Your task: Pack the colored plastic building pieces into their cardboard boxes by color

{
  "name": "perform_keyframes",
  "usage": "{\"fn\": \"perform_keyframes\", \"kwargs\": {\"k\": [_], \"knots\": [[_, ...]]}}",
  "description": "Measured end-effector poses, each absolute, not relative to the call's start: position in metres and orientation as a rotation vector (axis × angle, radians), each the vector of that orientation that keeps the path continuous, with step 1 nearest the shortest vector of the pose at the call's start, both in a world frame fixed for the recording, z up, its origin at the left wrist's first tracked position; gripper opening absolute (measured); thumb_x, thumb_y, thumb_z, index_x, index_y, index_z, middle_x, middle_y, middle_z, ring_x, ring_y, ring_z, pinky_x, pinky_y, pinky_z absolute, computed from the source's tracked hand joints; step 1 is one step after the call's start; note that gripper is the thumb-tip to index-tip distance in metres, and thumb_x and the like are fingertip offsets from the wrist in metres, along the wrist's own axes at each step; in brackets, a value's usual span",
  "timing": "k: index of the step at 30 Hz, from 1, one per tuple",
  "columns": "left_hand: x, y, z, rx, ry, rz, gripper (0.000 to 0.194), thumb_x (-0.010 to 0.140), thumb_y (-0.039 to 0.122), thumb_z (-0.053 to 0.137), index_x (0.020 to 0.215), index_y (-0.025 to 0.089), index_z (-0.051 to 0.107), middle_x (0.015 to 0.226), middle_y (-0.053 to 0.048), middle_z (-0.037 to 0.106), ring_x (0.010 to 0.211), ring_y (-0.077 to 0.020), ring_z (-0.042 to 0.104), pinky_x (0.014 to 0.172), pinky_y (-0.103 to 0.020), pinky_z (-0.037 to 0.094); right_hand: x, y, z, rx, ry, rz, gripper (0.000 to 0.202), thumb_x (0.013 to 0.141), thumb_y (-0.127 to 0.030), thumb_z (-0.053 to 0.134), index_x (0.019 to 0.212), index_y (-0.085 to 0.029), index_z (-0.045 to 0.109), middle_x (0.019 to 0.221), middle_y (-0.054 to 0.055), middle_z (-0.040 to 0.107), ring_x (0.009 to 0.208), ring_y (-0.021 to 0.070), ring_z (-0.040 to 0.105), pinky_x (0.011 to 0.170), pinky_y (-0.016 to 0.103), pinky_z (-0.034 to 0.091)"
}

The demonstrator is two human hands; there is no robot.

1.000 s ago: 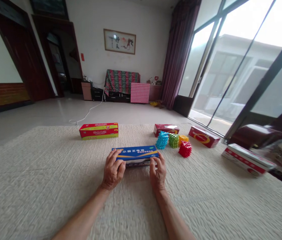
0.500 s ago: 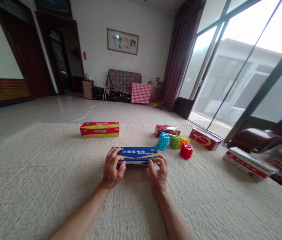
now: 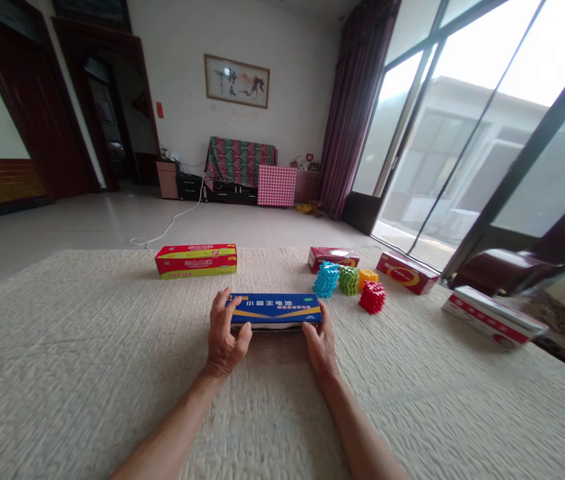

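Note:
A blue battery box (image 3: 276,310) with white and yellow print lies crosswise in front of me, its printed face up. My left hand (image 3: 225,339) grips its left end, with the thumb at the near edge and the fingers round the end and top corner. At the right end, my right hand (image 3: 322,340) holds it with the thumb on the near corner and the fingers along the side, partly hidden. Just past the box on the right stand bumpy plastic clusters: a blue one (image 3: 326,279), a green one (image 3: 349,281), a yellow one (image 3: 367,278) and a red one (image 3: 373,298).
A red and yellow box (image 3: 196,261) lies at the far left of the cream quilted cover (image 3: 112,347). Two dark red boxes (image 3: 333,258) (image 3: 407,272) stand behind the clusters. Further right is a white and red box (image 3: 494,318), near a dark chair (image 3: 507,267).
My right hand's fingers have shifted from the top corner to the box's right side. My left fingers have lifted slightly. The view has turned a little to the right.

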State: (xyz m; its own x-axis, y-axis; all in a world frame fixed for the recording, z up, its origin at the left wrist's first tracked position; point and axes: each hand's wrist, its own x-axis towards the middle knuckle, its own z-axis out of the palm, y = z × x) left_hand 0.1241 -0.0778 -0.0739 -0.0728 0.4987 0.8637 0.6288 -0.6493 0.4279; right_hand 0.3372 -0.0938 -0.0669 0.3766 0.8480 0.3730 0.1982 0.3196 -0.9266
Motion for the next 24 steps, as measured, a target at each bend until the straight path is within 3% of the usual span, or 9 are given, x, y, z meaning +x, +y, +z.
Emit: {"fn": "perform_keyframes", "kwargs": {"k": [6, 14, 21, 24], "knots": [[0.121, -0.075, -0.079, -2.05, -1.337, -2.005, 0.058, 0.079, 0.026, 0.057, 0.135, 0.02, 0.042, 0.145, -0.014, 0.041, 0.135, -0.0319, 0.039, 0.111, -0.054, 0.034, 0.337, -0.093, -0.067, -1.182, -1.131, 0.583, 0.07, 0.072, -0.032, 0.052, 0.139, -0.013, 0.042, 0.122, 0.01, 0.062, 0.111, 0.0246, 0.058, 0.096, 0.036, 0.045], [0.122, -0.069, -0.085, -2.046, -1.352, -2.006, 0.069, 0.077, 0.026, 0.058, 0.141, 0.019, 0.034, 0.149, -0.017, 0.034, 0.138, -0.0337, 0.034, 0.111, -0.055, 0.033, 0.339, -0.093, -0.067, -1.202, -1.168, 0.529, 0.069, 0.073, -0.035, 0.052, 0.138, -0.013, 0.046, 0.122, 0.01, 0.063, 0.112, 0.028, 0.057, 0.096, 0.04, 0.045], [0.125, -0.068, -0.087, -2.004, -1.38, -2.013, 0.067, 0.076, 0.025, 0.057, 0.139, 0.017, 0.037, 0.144, -0.016, 0.041, 0.135, -0.0336, 0.039, 0.11, -0.054, 0.035, 0.341, -0.094, -0.066, -1.209, -1.18, 0.528, 0.071, 0.074, -0.038, 0.054, 0.14, -0.012, 0.044, 0.131, 0.013, 0.058, 0.117, 0.0286, 0.053, 0.1, 0.041, 0.041], [0.126, -0.071, -0.086, -2.054, -1.377, -1.956, 0.066, 0.077, 0.025, 0.056, 0.14, 0.018, 0.038, 0.148, -0.016, 0.037, 0.137, -0.0334, 0.037, 0.11, -0.053, 0.036, 0.342, -0.095, -0.067, -1.209, -1.172, 0.524, 0.073, 0.075, -0.041, 0.054, 0.142, -0.014, 0.042, 0.138, 0.012, 0.052, 0.121, 0.0284, 0.051, 0.103, 0.042, 0.039]]}}
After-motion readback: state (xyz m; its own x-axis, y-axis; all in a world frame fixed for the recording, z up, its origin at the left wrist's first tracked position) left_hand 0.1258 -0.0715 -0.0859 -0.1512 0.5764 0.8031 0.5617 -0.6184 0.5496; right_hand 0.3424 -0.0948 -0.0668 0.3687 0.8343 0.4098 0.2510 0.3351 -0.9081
